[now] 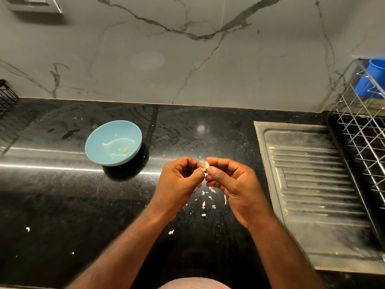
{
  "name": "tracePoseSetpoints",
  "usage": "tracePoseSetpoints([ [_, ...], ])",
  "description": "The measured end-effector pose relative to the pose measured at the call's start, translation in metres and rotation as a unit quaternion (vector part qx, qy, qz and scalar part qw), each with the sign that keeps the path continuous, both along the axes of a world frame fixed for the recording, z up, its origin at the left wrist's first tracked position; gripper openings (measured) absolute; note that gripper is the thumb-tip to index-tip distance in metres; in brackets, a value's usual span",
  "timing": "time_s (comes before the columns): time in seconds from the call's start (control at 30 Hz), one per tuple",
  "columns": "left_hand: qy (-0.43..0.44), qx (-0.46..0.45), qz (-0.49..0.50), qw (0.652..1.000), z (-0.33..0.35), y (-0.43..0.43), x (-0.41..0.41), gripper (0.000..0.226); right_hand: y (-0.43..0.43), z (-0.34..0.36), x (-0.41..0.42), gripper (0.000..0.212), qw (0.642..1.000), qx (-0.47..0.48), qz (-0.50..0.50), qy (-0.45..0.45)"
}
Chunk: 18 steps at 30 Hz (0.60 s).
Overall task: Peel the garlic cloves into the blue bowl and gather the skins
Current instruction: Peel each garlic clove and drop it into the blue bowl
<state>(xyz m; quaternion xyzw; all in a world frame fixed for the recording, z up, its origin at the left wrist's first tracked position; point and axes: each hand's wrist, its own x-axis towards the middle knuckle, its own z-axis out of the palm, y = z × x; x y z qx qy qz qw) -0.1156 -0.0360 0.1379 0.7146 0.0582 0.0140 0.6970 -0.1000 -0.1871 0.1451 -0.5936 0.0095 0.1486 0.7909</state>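
A small garlic clove (206, 165) is held above the black counter, pinched between the fingertips of my left hand (179, 183) and my right hand (231, 184). Both hands meet at the clove, with fingers curled. The light blue bowl (98, 140) sits on the counter to the left and farther back, with a couple of small yellowish pieces (125, 150) inside. Several white garlic skins (208, 200) lie scattered on the counter below and between my hands.
A steel sink drainboard (308, 184) lies to the right. Beyond it a wire dish rack (362, 126) holds a blue cup (373, 78). A dark wire basket (6, 101) stands at the far left. A marble wall backs the counter. Stray skin bits (27, 229) lie lower left.
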Motion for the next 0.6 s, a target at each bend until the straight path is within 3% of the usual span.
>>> tracePoseSetpoints([
  [0.1, 0.001, 0.004, -0.001, 1.0, 0.0004, 0.0, -0.0001, 0.012, 0.0006, -0.0034, 0.0, 0.021, 1.0, -0.017, -0.009, -0.006],
  [0.23, 0.01, 0.027, 0.011, 1.0, -0.0013, 0.0008, -0.0005, 0.012, 0.0005, -0.0046, 0.001, 0.018, 0.999, 0.026, -0.024, 0.019],
  [0.4, 0.06, 0.116, -0.002, 0.991, -0.0057, 0.0063, -0.0002, 0.008, -0.0019, -0.0047, 0.0037, 0.018, 0.996, 0.07, -0.029, 0.043],
  [0.6, 0.099, 0.15, -0.038, 0.983, -0.002, 0.0057, -0.0007, 0.025, -0.003, -0.0044, 0.0013, 0.015, 0.997, 0.057, -0.038, 0.022],
])
